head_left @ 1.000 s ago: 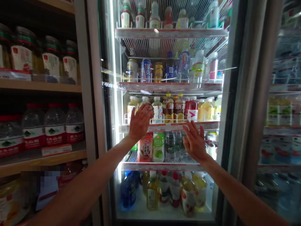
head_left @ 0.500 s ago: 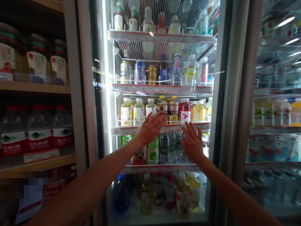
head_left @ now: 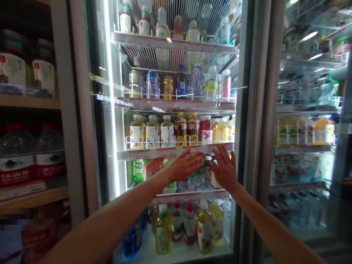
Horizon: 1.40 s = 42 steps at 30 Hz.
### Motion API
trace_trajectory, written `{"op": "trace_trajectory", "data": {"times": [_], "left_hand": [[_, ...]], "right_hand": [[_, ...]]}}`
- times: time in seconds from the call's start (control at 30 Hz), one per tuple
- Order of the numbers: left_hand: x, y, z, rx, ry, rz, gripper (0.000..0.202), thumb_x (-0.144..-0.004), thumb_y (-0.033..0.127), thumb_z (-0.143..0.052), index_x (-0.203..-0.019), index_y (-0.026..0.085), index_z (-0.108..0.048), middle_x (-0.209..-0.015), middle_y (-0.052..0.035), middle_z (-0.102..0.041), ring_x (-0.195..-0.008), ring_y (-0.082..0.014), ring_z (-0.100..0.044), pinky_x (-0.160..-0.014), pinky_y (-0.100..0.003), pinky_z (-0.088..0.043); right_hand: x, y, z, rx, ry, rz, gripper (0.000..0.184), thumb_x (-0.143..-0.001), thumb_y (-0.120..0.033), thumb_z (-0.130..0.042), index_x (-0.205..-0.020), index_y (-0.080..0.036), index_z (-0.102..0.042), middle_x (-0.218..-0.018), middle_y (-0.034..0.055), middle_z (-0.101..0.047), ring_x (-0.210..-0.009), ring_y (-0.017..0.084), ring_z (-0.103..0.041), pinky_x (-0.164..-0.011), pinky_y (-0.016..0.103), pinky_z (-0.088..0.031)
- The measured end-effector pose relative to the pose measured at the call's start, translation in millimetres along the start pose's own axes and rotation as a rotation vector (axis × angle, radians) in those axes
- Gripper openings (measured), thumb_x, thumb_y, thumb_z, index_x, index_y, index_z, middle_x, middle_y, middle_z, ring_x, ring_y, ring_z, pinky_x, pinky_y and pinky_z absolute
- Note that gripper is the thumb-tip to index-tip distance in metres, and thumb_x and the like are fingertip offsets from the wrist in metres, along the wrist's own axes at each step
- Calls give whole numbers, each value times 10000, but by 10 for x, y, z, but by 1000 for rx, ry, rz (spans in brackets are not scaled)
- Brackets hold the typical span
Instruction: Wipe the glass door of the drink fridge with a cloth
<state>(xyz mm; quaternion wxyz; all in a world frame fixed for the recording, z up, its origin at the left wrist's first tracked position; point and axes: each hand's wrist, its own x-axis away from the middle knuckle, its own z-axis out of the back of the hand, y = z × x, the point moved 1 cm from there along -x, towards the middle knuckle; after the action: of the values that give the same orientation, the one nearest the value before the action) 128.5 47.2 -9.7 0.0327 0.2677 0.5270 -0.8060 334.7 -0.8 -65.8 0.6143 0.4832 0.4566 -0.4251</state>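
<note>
Both hands are raised in front of a lit drinks cooler, seemingly before its glass, which carries reflections. My left hand [head_left: 187, 165] holds nothing; its fingers stretch to the right, close together, in front of a white shelf edge [head_left: 148, 153]. Fingers pointing up and slightly apart, my right hand [head_left: 224, 168] is also bare. A small gap separates the two. Above them stand a red drink bottle with a V label [head_left: 206, 128] and dark tea bottles with yellow caps [head_left: 180, 128]. My hands partly cover the clear bottles [head_left: 183, 185] on the shelf below.
Left of the cooler, an open shelf holds large water bottles [head_left: 16, 157] and dark jars [head_left: 13, 66]. A metal door frame [head_left: 261, 121] stands to the right, beside another cooler with orange-capped bottles [head_left: 324, 128]. More bottles [head_left: 163, 231] stand at the cooler's bottom.
My left hand has moved down, its fingers now pointing more to the right. My right hand stays about where it was, while the shelves have shifted left in view.
</note>
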Motion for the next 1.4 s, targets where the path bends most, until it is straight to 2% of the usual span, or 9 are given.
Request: {"op": "trace_trajectory", "data": {"times": [0.07, 0.23, 0.43, 0.63, 0.83, 1.03, 1.23, 1.3, 1.4], "left_hand": [[-86, -8, -16, 9, -6, -86, 305, -886, 174, -412, -1152, 226, -551, -1337, 1, -519, -1301, -147, -372, -1163, -420, -116], [-439, -191, -21, -21, 122, 374, 362, -882, 158, -409, -1230, 193, -500, -1371, -60, -479, -1336, -198, -327, -1142, -486, -152], [-491, 157, -162, 77, 0, -128, 288, -901, 183, -396, -1122, 252, -568, -1330, 29, -524, -1282, -137, -402, -1147, -397, -198], [-768, -85, -156, 45, 123, 332, 338, -884, 155, -412, -1192, 214, -538, -1378, -43, -475, -1329, -198, -341, -1138, -493, -175], [-744, 209, -267, 134, -7, -145, 297, -895, 189, -419, -1143, 265, -562, -1338, 34, -517, -1293, -132, -388, -1141, -389, -207], [-1026, -1, -227, 66, 103, 341, 354, -890, 157, -399, -1223, 193, -516, -1395, -63, -453, -1335, -213, -335, -1123, -485, -212], [-982, 370, -332, 178, -27, -166, 310, -904, 197, -391, -1167, 229, -550, -1344, 0, -515, -1299, -164, -390, -1121, -407, -254], [-1021, 311, -334, 155, -5, -76, 331, -899, 184, -392, -1198, 214, -531, -1370, -21, -488, -1313, -183, -374, -1131, -447, -225], [-1120, 139, -306, 109, 86, 261, 409, -893, 153, -379, -1297, 177, -441, -1412, -64, -433, -1341, -209, -330, -1128, -482, -223]], "right_hand": [[25, 41, 0, 10, 0, -16, 600, -896, -204, -394, -1453, -239, -175, -1480, 94, -326, -1384, 209, -249, -1121, 475, -172], [29, 108, 22, 24, 12, -64, 592, -896, -223, -392, -1450, -230, -185, -1484, 99, -317, -1386, 207, -242, -1120, 475, -168], [113, 220, 76, 47, 18, -44, 583, -903, -227, -377, -1453, -230, -182, -1472, 108, -337, -1384, 216, -246, -1115, 483, -178], [186, 375, 146, 68, 4, -115, 586, -903, -240, -391, -1451, -237, -185, -1464, 120, -348, -1378, 234, -264, -1099, 514, -200], [299, 490, 205, 99, -4, -100, 597, -894, -226, -417, -1449, -233, -195, -1442, 125, -385, -1365, 236, -293, -1097, 508, -210], [289, 564, 280, 122, 24, -117, 586, -902, -232, -408, -1449, -236, -197, -1449, 125, -374, -1369, 232, -285, -1097, 501, -217], [321, 531, 280, 124, 23, -139, 581, -901, -218, -404, -1447, -237, -205, -1431, 124, -403, -1361, 228, -303, -1092, 495, -237], [329, 503, 260, 114, 18, -152, 581, -903, -213, -393, -1449, -233, -195, -1438, 128, -391, -1368, 228, -286, -1092, 505, -236], [299, 448, 252, 74, 11, -155, 583, -904, -211, -378, -1451, -242, -180, -1455, 122, -362, -1373, 233, -273, -1092, 526, -233]]}}
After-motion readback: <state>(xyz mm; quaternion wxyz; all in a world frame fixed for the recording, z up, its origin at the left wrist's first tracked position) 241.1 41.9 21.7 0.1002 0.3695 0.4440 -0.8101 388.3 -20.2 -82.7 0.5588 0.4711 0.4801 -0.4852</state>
